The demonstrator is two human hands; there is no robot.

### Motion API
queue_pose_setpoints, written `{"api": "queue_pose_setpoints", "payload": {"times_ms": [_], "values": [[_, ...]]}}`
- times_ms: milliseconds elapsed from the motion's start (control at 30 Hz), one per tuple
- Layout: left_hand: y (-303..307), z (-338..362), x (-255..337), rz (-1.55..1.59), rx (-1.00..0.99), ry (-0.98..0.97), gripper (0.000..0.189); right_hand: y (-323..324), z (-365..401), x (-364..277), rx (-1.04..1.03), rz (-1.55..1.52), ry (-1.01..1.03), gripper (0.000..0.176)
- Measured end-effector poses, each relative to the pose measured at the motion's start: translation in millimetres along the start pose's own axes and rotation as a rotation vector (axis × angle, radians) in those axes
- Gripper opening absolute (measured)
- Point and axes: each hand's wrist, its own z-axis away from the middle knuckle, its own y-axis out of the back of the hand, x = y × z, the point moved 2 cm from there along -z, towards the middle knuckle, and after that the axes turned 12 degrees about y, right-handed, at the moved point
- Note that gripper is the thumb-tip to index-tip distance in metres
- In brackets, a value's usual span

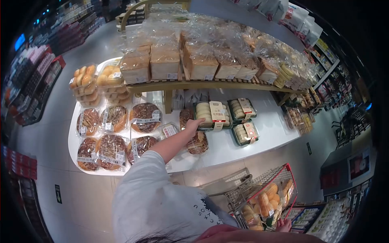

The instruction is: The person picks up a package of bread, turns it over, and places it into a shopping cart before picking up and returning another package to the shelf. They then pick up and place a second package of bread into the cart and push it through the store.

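My left hand (193, 126) reaches across the white display table and grips the left edge of a clear-lidded box of white buns (205, 110), which has a paper label on top. Two more boxes of white buns sit to its right, one at the back (242, 108) and one in front (244, 133). Below my wrist lies a bagged brown-topped bread (197, 143). Low at the right, my right hand (283, 225) is partly visible, with its fingers curled at the edge of the shopping cart (292, 178). Packs of bread rolls (267, 202) lie in the cart.
A wooden shelf (210, 85) above the table carries bagged loaves (165, 62). Bagged round breads (111, 152) and stacked roll packs (83, 83) cover the table's left side. A dark cabinet (348, 168) and egg trays (330, 220) stand at the right.
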Motion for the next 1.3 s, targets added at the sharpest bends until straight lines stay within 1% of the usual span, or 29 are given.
{"api": "queue_pose_setpoints", "payload": {"times_ms": [33, 67, 100, 133, 167, 200, 233, 267, 333, 367, 433, 467, 500, 600, 633, 733, 767, 800, 900, 967, 1000, 1067, 1267, 1300], "values": [[8, 9, -4, -0.001, -0.065, -0.005, 0.046, -39, 45, -37, -0.143, 0.013, 0.079, 0.023], [14, 17, -7, -0.002, -0.13, -0.01, 0.044, -62, 55, -46, -0.174, 0.01, 0.145, 0.023], [18, 27, -11, 0.02, -0.18, -0.02, 0.038, -80, 59, -52, -0.204, 0.005, 0.211, 0.023], [21, 55, -9, 0.011, -0.208, -0.027, 0.038, -90, 68, -56, -0.226, 0.005, 0.266, 0.023], [21, 95, -4, 0.001, -0.235, -0.033, 0.038, -103, 76, -59, -0.322, -0.015, 0.304, 0.022], [23, 121, -3, -0.009, -0.262, -0.039, 0.038, -115, 83, -61, -0.418, -0.036, 0.341, 0.022], [30, 130, -8, -0.033, -0.349, -0.023, 0.04, -129, 93, -66, -0.514, -0.059, 0.378, 0.022], [37, 142, -14, -0.032, -0.31, -0.046, 0.039, -145, 108, -73, -0.605, -0.045, 0.406, 0.021], [36, 172, -28, -0.032, -0.265, -0.077, 0.038, -165, 129, -81, -0.762, -0.095, 0.337, 0.019], [37, 196, -28, -0.072, -0.223, -0.081, 0.034, -175, 138, -77, -0.829, -0.114, 0.281, 0.022], [49, 223, -36, -0.095, -0.273, -0.106, 0.037, -196, 168, -77, -0.986, -0.125, 0.177, 0.029], [53, 235, -41, -0.106, -0.297, -0.118, 0.039, -203, 178, -72, -1.069, -0.103, 0.135, 0.036], [53, 246, -47, -0.122, -0.324, -0.091, 0.039, -209, 186, -68, -1.151, -0.081, 0.091, 0.043], [47, 272, -69, -0.157, -0.358, -0.095, 0.041, -214, 206, -63, -1.342, -0.204, -0.014, 0.056], [46, 275, -78, -0.183, -0.353, -0.124, 0.043, -214, 206, -59, -1.369, -0.232, -0.023, 0.059], [42, 296, -85, -0.348, -0.287, -0.325, 0.045, -211, 212, -56, -1.437, -0.308, -0.05, 0.063], [41, 306, -86, -0.329, -0.288, -0.328, 0.046, -209, 216, -58, -1.448, -0.321, -0.055, 0.064], [42, 308, -87, -0.385, -0.269, -0.364, 0.048, -208, 220, -59, -1.459, -0.333, -0.061, 0.064], [46, 312, -88, -0.545, -0.227, -0.48, 0.052, -207, 225, -55, -1.348, -0.287, 0.016, 0.065], [45, 314, -85, -0.64, -0.223, -0.568, 0.055, -205, 220, -48, -1.373, -0.282, -0.03, 0.067], [45, 316, -83, -0.672, -0.253, -0.539, 0.055, -204, 218, -47, -1.385, -0.279, -0.054, 0.068], [45, 325, -77, -0.736, -0.312, -0.481, 0.055, -200, 221, -48, -1.365, -0.302, -0.039, 0.07], [36, 328, -74, -0.712, -0.459, -0.6, 0.063, -183, 225, -63, -1.304, -0.282, 0.01, 0.078], [35, 327, -73, -0.709, -0.47, -0.599, 0.067, -181, 224, -64, -1.3, -0.273, 0.027, 0.079]]}}
